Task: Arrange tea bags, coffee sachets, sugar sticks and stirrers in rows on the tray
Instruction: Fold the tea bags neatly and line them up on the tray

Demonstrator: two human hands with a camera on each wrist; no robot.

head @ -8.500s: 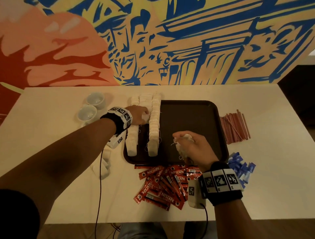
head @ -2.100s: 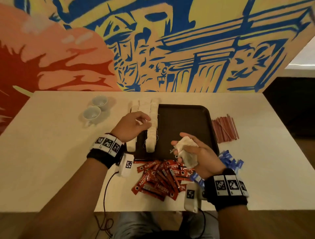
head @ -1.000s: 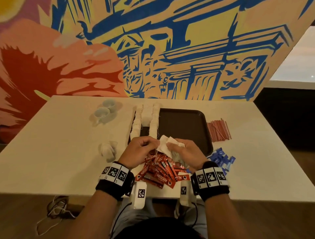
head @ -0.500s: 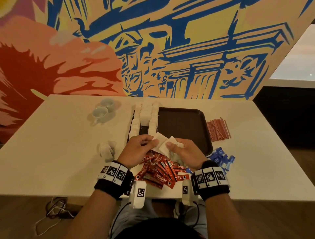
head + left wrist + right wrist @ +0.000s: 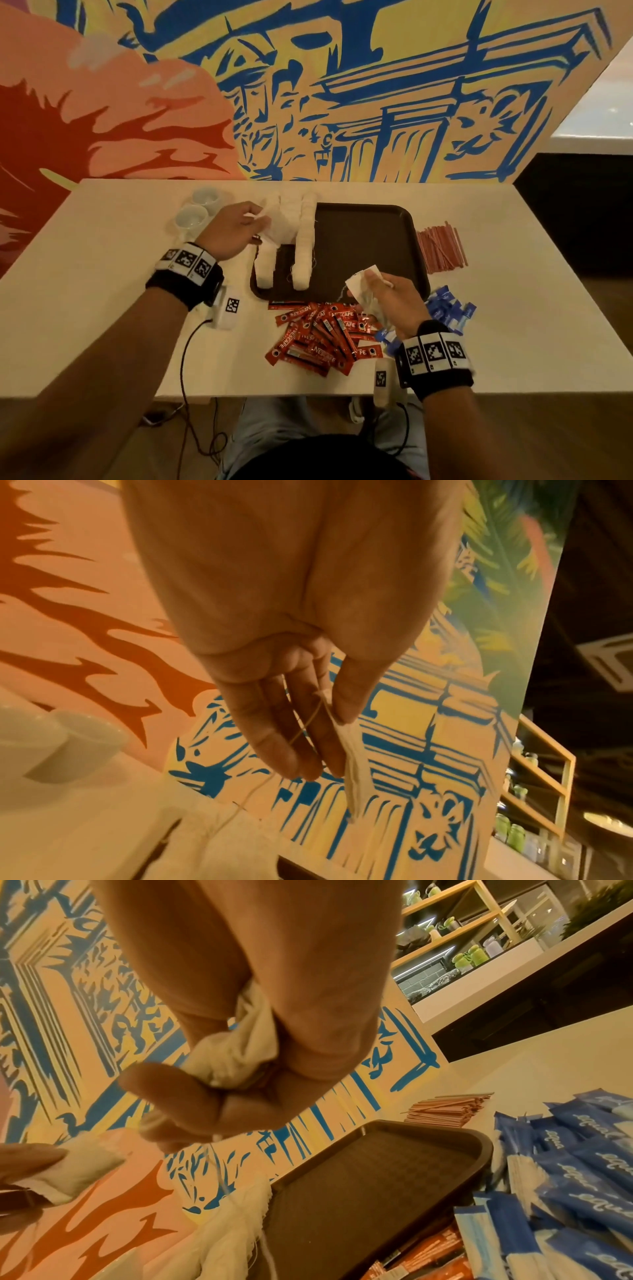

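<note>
The left hand (image 5: 236, 229) reaches over the far left corner of the dark brown tray (image 5: 363, 246), pinching a single white tea bag (image 5: 354, 764) between thumb and fingers; its string trails down toward the bags below. The right hand (image 5: 394, 301) hovers above the tray's near edge, fingers curled round a small crumpled bunch of tea bags (image 5: 236, 1053), with one paper corner sticking up past the fingertips. Two rows of white tea bags (image 5: 303, 246) run along the tray's left side from near edge to far edge, with more bags filling the gap between them at the far end. The rest of the tray is bare. Red Nescafé coffee sachets (image 5: 318, 335) lie in a loose heap on the tabletop (image 5: 102, 308) just in front of the tray. Blue sugar sticks (image 5: 448, 310) are piled near the tray's near right corner, partly under the right wrist. Reddish stirrers (image 5: 440, 248) lie bundled side by side just right of the tray. Two small white cups (image 5: 198, 210) stand together at the far left, close to the left hand.
</note>
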